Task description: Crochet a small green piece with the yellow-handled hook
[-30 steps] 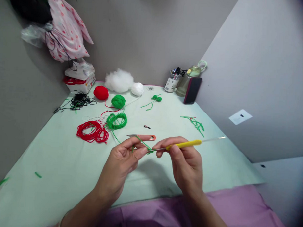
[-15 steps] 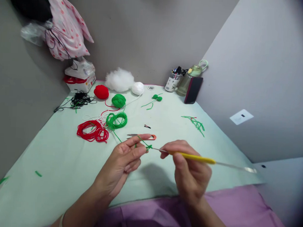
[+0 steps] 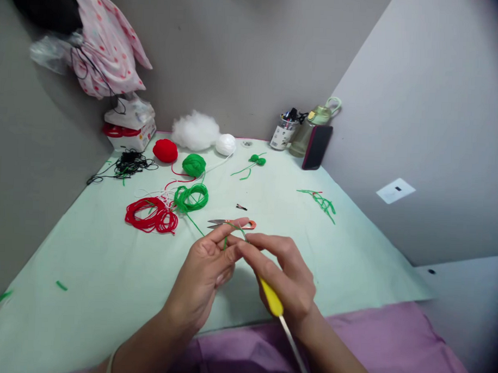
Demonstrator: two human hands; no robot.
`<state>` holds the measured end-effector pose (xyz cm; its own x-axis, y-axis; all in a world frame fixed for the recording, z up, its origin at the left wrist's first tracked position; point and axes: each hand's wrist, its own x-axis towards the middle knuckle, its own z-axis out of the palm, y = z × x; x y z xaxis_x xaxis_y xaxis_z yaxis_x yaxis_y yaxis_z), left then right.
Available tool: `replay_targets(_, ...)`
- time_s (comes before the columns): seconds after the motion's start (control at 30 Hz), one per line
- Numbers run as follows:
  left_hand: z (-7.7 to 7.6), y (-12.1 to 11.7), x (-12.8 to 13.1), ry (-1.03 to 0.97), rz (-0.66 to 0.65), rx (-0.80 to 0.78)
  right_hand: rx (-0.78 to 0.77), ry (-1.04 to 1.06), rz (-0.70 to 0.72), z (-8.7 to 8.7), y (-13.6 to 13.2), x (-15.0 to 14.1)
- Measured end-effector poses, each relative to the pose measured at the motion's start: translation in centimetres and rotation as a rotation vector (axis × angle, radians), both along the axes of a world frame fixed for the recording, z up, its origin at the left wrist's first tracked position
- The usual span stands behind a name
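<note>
My left hand (image 3: 207, 266) is closed on green yarn (image 3: 224, 243), with a strand running over the raised index finger. From there the yarn trails back to a green coil (image 3: 191, 198) on the table. My right hand (image 3: 284, 275) grips a crochet hook (image 3: 272, 297) by its yellow handle. Its metal far end slants down toward my lap, and its thin tip is up at the strand by my left index finger. Both hands' fingertips meet, hiding most of the small stitched piece. Just behind them lie scissors (image 3: 221, 222) with orange handles.
Red yarn loops (image 3: 152, 216), a red ball (image 3: 165, 151), a green ball (image 3: 194, 165), a white ball (image 3: 225, 145) and white stuffing (image 3: 196, 130) lie left and back. Black yarn (image 3: 131, 163) is tangled at far left. A phone (image 3: 317, 148) leans on a bottle (image 3: 302, 139). Green scraps (image 3: 320, 202) lie right.
My right hand has moved left against my left fingertips. The hook has swung from pointing sideways to slanting steeply, its tip now up at the strand. The left hand has barely moved.
</note>
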<state>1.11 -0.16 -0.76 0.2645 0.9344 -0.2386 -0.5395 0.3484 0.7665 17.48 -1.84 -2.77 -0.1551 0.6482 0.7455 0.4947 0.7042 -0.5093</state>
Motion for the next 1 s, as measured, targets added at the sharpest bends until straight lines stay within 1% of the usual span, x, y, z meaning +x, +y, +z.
replay_targets(0.03,-0.1,0.1,0.0,-0.037,-0.025,-0.029,0.020,-0.003,-0.008,-0.1,0.0,0.1)
replay_targets(0.07,-0.2,0.2,-0.1,-0.065,-0.045,-0.053,0.008,0.040,-0.004,-0.1,0.1,0.2)
replay_targets(0.13,-0.3,0.4,-0.4,-0.099,-0.049,-0.072,-0.095,0.257,0.023,0.2,0.5,0.4)
replay_targets(0.2,-0.4,0.5,-0.6,-0.098,-0.015,-0.052,-0.228,0.508,0.057,0.5,0.9,0.5)
replay_targets(0.27,-0.3,0.3,-0.6,-0.054,0.017,-0.012,-0.324,0.645,0.127,0.7,1.2,0.3)
replay_targets(0.33,-0.1,0.0,-0.4,0.013,0.027,0.018,-0.362,0.643,0.187,0.7,1.4,0.1)
replay_targets(0.43,0.0,-0.3,-0.1,0.089,-0.004,0.023,-0.372,0.582,0.225,0.4,1.5,0.0)
replay_targets(0.53,0.1,-0.3,-0.2,0.123,-0.007,0.053,-0.425,0.614,0.270,0.2,1.4,0.3)
replay_targets(0.6,0.1,-0.2,-0.4,0.139,0.013,0.085,-0.439,0.605,0.261,0.4,1.2,0.6)
replay_targets(0.67,0.1,-0.1,-0.6,0.165,0.037,0.102,-0.395,0.522,0.201,0.7,0.9,0.7)
replay_targets(0.7,0.0,-0.1,-0.6,0.186,0.052,0.104,-0.342,0.454,0.169,0.9,0.7,0.7)
replay_targets(0.8,-0.2,-0.1,-0.5,0.225,0.102,0.108,-0.104,0.158,0.122,1.2,0.4,0.7)
replay_targets(0.87,-0.4,-0.1,-0.3,0.194,0.102,0.100,0.084,-0.062,0.099,1.1,0.4,0.7)
replay_targets(0.93,-0.5,-0.1,-0.1,0.113,0.042,0.066,0.215,-0.223,0.040,0.9,0.5,0.7)
replay_targets(0.97,-0.5,0.0,-0.2,0.064,-0.004,0.038,0.249,-0.257,0.013,0.7,0.6,0.7)
replay_targets(1.0,-0.5,0.0,-0.2,0.012,-0.052,0.008,0.250,-0.250,-0.005,0.6,0.6,0.7)
